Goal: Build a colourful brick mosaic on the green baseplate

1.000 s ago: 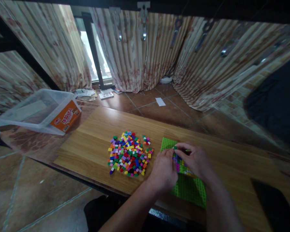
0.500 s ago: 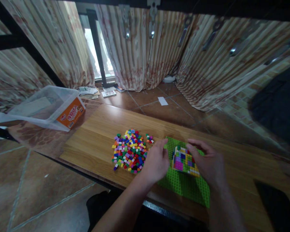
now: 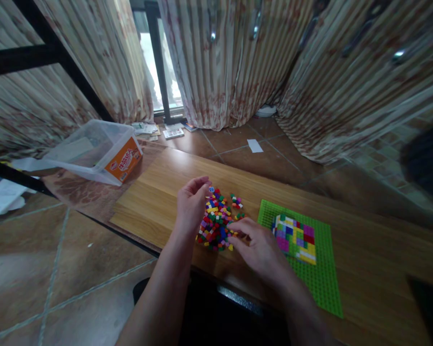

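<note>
A heap of small multicoloured building bricks [image 3: 216, 221] lies on the wooden board. At its left edge is my left hand [image 3: 191, 204], thumb and fingertips drawn together; whatever is between them is hidden. A blue-and-white piece [image 3: 211, 189] shows right beside those fingertips. My right hand [image 3: 256, 242] reaches over the heap's right side, its thumb and fingers apart and nothing visible in them. To the right, a green baseplate [image 3: 323, 274] carries a low block of joined bricks [image 3: 296, 238] in purple, yellow, white, red and other colours.
The wooden board [image 3: 155, 192] rests on a cloth-covered table. On the left stands a clear plastic bin [image 3: 94, 149] with an orange label. A dark flat object [image 3: 427, 307] lies at the right. Papers [image 3: 254, 145] lie on the tiled floor before the curtains [image 3: 223, 72].
Both hands have moved left from the baseplate to the brick heap. The brick block stays on the baseplate, now uncovered. The view has shifted slightly, moving the scene rightward.
</note>
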{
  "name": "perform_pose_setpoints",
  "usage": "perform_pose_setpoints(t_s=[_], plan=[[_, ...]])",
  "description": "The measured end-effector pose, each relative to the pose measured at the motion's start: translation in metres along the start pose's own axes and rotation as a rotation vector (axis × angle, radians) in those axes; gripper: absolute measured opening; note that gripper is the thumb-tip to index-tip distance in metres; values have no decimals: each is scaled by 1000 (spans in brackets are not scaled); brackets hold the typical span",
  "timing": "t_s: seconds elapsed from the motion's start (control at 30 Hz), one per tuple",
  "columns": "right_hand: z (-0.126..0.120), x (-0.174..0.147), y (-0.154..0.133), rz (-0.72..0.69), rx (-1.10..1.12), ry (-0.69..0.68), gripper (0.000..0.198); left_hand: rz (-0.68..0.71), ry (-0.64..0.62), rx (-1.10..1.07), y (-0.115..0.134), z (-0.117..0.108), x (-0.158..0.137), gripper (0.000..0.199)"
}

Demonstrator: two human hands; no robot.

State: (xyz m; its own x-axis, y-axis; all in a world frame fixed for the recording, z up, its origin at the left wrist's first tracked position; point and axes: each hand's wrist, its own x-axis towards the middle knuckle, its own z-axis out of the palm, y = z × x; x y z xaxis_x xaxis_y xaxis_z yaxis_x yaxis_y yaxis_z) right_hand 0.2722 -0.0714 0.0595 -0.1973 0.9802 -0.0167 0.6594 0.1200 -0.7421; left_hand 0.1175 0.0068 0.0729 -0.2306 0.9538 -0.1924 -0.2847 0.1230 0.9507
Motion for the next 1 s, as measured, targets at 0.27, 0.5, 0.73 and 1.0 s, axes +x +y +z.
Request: perform_pose_setpoints(t_s=[0.27, 0.5, 0.73, 1.0], plan=[[25, 3, 4, -72, -197, 43, 27, -14, -12, -11, 0, -3, 0, 29], [32, 4, 7, -119, -230, 102, 19, -4, -22, -1, 0, -3, 0, 27], [17, 4, 0, -101, -70, 280, 25, -12, -53, 20, 0, -4, 1, 30], [-59, -14, 26, 155, 26, 646, 35, 30, -397, 257, -19, 25, -24, 21]])
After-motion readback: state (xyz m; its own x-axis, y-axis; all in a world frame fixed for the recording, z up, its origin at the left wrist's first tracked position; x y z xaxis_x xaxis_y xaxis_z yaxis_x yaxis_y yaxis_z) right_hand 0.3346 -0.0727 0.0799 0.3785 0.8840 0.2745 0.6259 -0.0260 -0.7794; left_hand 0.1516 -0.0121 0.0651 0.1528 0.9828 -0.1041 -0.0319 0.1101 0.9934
